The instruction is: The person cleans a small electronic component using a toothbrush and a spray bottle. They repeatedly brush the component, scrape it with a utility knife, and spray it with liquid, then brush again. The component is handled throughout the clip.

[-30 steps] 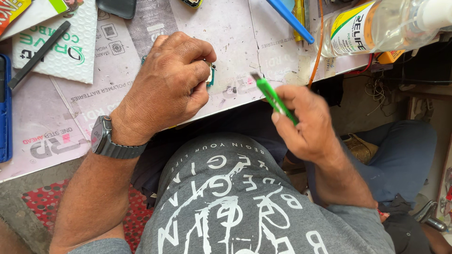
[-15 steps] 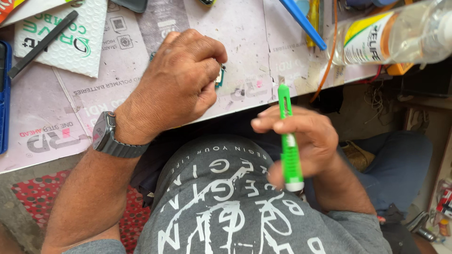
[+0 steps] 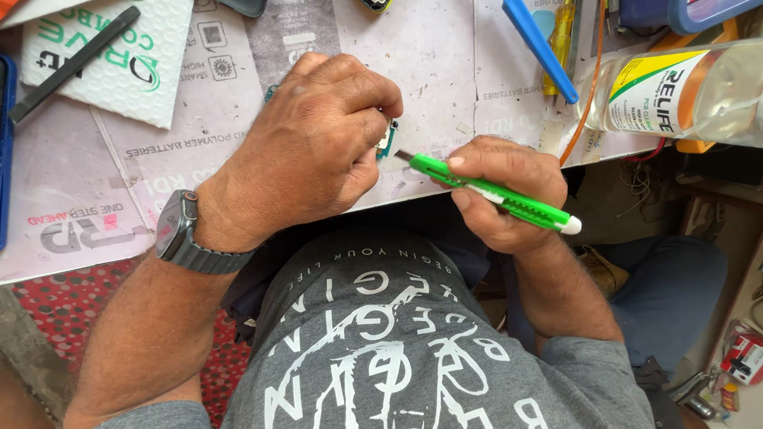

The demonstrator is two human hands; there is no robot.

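Observation:
My left hand (image 3: 314, 139) is curled into a fist on the printed paper sheet (image 3: 103, 199) that covers the table, pinching a small teal part (image 3: 387, 141) between thumb and fingers. Most of that part is hidden by the fingers. A dark watch (image 3: 179, 234) sits on the left wrist. My right hand (image 3: 497, 191) grips a green utility knife (image 3: 493, 193) at the table's near edge. Its short blade tip points left and almost touches the small part.
A clear plastic bottle (image 3: 675, 91) with a yellow-green label lies at the right. A blue tool (image 3: 540, 48) and a yellow screwdriver (image 3: 561, 32) lie behind it. A black pen (image 3: 75, 63) rests on a white padded envelope (image 3: 111, 59) at the left.
My right hand has turned the green knife from upright to lying flat and brought its blade tip left to the small part. The left hand has stayed put.

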